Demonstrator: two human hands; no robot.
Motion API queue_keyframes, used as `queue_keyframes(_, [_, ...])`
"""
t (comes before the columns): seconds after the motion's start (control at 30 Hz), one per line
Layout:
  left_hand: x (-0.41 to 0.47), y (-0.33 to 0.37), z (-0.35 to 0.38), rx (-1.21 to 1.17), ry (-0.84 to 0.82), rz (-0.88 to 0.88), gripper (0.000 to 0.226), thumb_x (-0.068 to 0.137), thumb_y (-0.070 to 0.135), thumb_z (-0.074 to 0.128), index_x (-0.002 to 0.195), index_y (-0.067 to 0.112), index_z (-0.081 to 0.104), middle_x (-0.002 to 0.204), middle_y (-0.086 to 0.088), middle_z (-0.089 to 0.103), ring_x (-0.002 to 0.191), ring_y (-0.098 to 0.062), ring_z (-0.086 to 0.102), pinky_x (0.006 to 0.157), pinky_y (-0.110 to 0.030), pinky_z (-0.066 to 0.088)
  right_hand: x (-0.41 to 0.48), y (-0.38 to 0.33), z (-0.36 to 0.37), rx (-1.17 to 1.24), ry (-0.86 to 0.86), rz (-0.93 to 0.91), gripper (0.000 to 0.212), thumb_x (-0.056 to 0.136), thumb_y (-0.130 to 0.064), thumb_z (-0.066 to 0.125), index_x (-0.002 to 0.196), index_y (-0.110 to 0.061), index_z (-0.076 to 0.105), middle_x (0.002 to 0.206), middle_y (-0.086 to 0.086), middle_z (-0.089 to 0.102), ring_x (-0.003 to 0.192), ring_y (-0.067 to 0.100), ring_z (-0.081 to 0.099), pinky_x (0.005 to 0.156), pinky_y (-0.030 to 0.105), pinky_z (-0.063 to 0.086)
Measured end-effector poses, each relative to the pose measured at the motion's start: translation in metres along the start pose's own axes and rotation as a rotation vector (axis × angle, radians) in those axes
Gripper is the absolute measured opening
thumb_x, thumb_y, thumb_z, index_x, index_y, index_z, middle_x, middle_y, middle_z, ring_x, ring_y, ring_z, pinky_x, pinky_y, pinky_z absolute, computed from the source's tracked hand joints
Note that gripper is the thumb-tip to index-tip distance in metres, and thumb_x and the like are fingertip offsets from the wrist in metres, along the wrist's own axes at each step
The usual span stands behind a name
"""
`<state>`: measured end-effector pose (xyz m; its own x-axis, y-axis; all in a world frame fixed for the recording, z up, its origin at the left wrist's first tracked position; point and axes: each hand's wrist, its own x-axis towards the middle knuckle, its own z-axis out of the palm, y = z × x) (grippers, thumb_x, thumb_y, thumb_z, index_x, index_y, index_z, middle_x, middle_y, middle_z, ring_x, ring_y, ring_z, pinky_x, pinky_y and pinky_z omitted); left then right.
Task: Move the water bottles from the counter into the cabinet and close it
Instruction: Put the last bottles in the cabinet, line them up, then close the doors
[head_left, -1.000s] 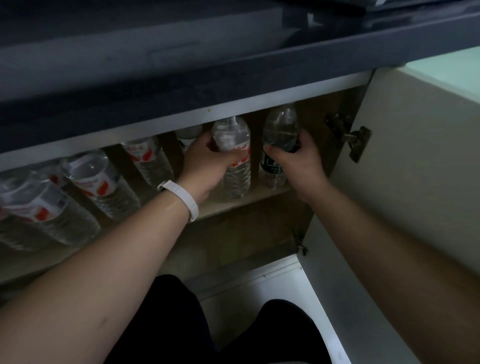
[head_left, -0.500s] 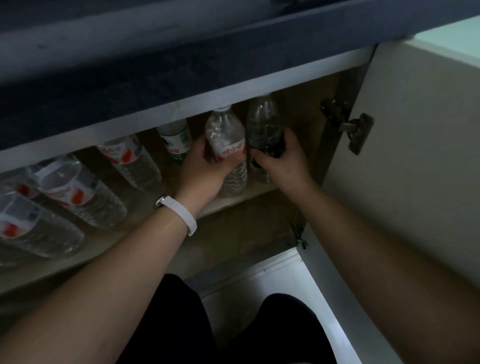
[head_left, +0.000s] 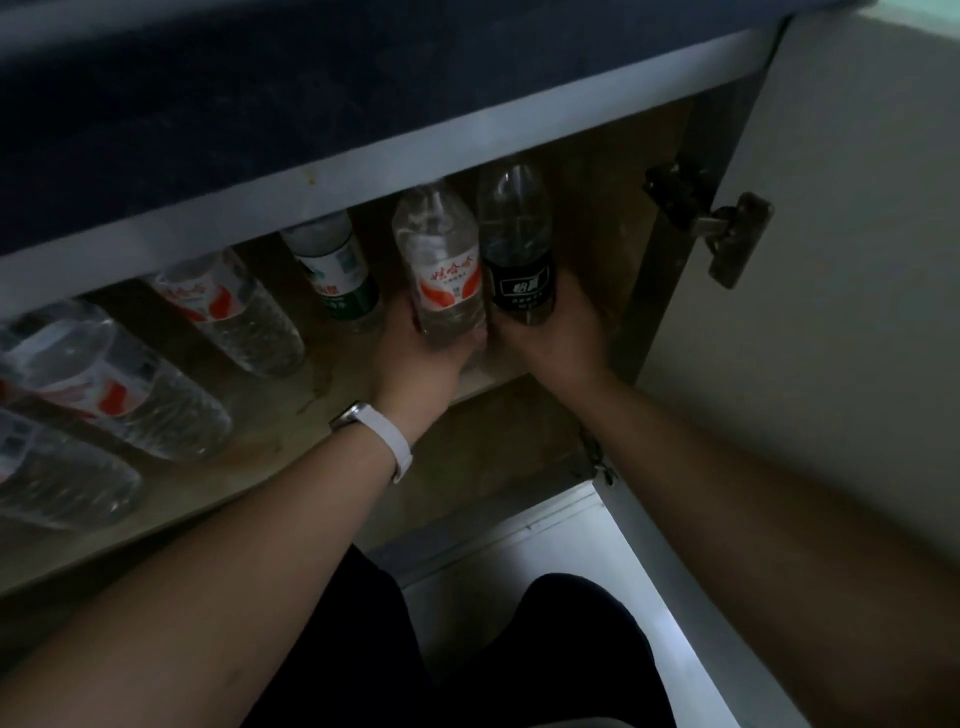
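On shelf (head_left: 322, 400), hands (head_left: 431, 358) gripping upright bottles (head_left: 447, 270)

The red-and-white-labelled bottle (head_left: 447, 283), black-labelled bottle (head_left: 522, 285) and green-and-white-labelled bottle (head_left: 340, 278) are clear, the wristband (head_left: 388, 435) white, the counter (head_left: 260, 104) dark blue.

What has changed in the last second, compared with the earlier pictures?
Both hands slid lower: the left hand now grips the red-label bottle near its base, the right hand the black-label bottle likewise. Neither was let go; the door stays open.

Water bottles (head_left: 447, 270) stand along the cabinet shelf (head_left: 322, 387).
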<state>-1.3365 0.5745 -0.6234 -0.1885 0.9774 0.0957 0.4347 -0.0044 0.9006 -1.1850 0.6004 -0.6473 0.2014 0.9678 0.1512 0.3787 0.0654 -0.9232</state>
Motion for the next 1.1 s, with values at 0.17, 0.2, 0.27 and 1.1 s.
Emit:
queue_keyframes(0.17, [0.027,-0.001,0.006,0.059,0.026,0.001,0.067,0.083,0.034,0.083,0.140,0.025,0.050,0.141,0.003,0.060,0.129,-0.021,0.057,0.103,-0.031,0.044,0.025,0.005,0.005,-0.017,0.026,0.036,0.076,0.075,-0.036,0.082,0.140,-0.017,0.045,0.140,0.003,0.054,0.130,0.021,0.050,0.093,0.024,0.038])
queue_keyframes(0.2, [0.032,-0.002,0.006,0.074,0.023,0.010,0.067,0.084,0.034,0.082,0.142,0.024,0.048,0.143,0.002,0.058,0.131,-0.020,0.056,0.103,-0.029,0.042,0.030,0.006,0.007,-0.024,0.022,0.033,0.078,0.076,-0.034,0.081,0.142,-0.017,0.043,0.142,0.003,0.053,0.131,0.021,0.049,0.095,0.023,0.036])
queue_keyframes(0.27, [0.040,-0.004,0.006,0.115,0.006,0.045,0.069,0.086,0.035,0.080,0.144,0.021,0.046,0.147,0.000,0.055,0.134,-0.020,0.053,0.101,-0.025,0.037,0.039,0.006,0.009,-0.033,0.019,0.016,0.080,0.078,-0.033,0.080,0.146,-0.016,0.039,0.145,0.004,0.050,0.134,0.021,0.045,0.101,0.024,0.035])
queue_keyframes(1.1, [0.071,0.008,0.012,0.197,-0.076,0.043,0.059,0.092,0.045,0.071,0.143,0.021,0.051,0.145,-0.003,0.057,0.133,-0.022,0.053,0.105,-0.025,0.035,0.062,0.004,0.002,-0.128,-0.045,-0.019,0.079,0.080,-0.031,0.079,0.145,-0.010,0.037,0.148,0.008,0.046,0.136,0.022,0.042,0.096,0.015,0.028])
